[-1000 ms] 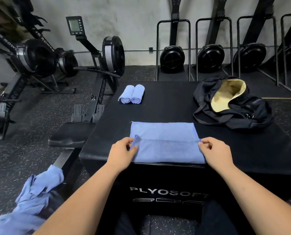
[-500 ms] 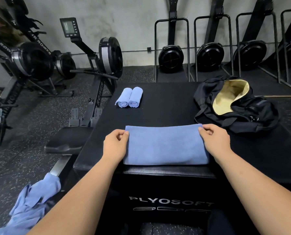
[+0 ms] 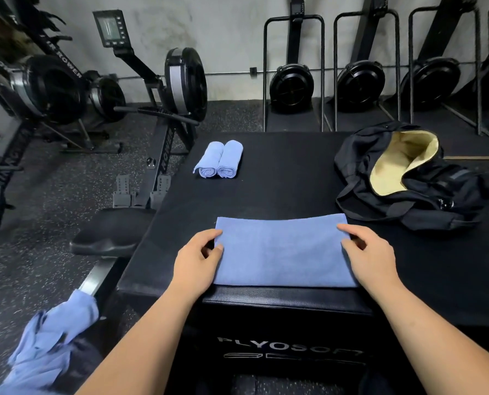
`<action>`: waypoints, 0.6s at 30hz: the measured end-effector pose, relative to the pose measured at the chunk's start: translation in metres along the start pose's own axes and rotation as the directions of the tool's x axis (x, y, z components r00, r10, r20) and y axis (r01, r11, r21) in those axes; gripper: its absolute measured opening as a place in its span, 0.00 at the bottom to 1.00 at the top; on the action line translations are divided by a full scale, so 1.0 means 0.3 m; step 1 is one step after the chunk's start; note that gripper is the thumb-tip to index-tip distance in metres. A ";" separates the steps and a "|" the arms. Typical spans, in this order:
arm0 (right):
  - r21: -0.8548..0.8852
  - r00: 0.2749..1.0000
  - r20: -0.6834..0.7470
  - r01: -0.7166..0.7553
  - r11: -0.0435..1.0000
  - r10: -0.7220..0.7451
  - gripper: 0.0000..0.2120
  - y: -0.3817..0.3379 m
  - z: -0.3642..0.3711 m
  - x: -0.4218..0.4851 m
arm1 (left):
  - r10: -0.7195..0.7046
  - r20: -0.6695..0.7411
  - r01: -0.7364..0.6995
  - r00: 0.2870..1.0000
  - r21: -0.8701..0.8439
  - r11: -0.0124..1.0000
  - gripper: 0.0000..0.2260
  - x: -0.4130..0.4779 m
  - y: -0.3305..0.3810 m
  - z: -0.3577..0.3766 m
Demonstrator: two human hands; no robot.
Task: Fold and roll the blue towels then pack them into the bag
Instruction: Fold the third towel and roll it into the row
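Observation:
A blue towel (image 3: 283,252), folded into a flat rectangle, lies at the near edge of the black plyo box (image 3: 280,183). My left hand (image 3: 199,259) pinches its left edge between thumb and fingers. My right hand (image 3: 368,256) rests on the right edge with fingers extended over the cloth. Two rolled blue towels (image 3: 219,161) lie side by side at the box's far left. The black bag (image 3: 414,178) sits open at the far right, showing its yellow lining.
A heap of loose blue towels (image 3: 46,340) lies low at the left beside my leg. Rowing machines (image 3: 163,89) stand on the speckled floor to the left. More rowers are stored upright against the back wall.
Both hands carried the near half of the towel away from me and laid it onto the far half, making a narrower rectangle. The hands have since slid back along the side edges.

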State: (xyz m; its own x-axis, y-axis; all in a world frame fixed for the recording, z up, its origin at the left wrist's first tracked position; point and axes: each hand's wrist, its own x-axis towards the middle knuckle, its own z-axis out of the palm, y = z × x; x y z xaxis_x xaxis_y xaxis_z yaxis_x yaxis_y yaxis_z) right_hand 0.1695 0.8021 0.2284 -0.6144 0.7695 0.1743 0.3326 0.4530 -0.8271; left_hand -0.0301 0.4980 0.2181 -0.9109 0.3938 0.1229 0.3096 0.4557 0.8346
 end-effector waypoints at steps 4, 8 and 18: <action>-0.026 1.000 -0.009 0.007 1.000 -0.007 0.19 0.000 0.014 0.003 | 0.028 0.021 -0.029 0.999 0.043 0.999 0.16 0.001 0.011 0.009; -0.073 0.999 -0.016 0.032 0.997 -0.034 0.18 0.007 0.022 0.002 | 0.035 0.040 -0.039 0.999 0.105 0.994 0.17 0.004 0.019 0.015; -0.142 0.994 -0.056 0.080 0.987 -0.089 0.18 0.027 0.048 -0.009 | 0.055 0.104 -0.071 0.993 0.156 0.985 0.22 0.011 0.001 0.025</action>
State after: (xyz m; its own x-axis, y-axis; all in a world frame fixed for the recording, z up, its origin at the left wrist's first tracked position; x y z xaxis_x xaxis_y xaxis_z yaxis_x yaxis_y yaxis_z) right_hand 0.1635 0.7972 0.2134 -0.6004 0.7501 0.2772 0.3805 0.5728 -0.7260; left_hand -0.0308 0.5056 0.2147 -0.8591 0.4993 0.1121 0.4122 0.5453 0.7299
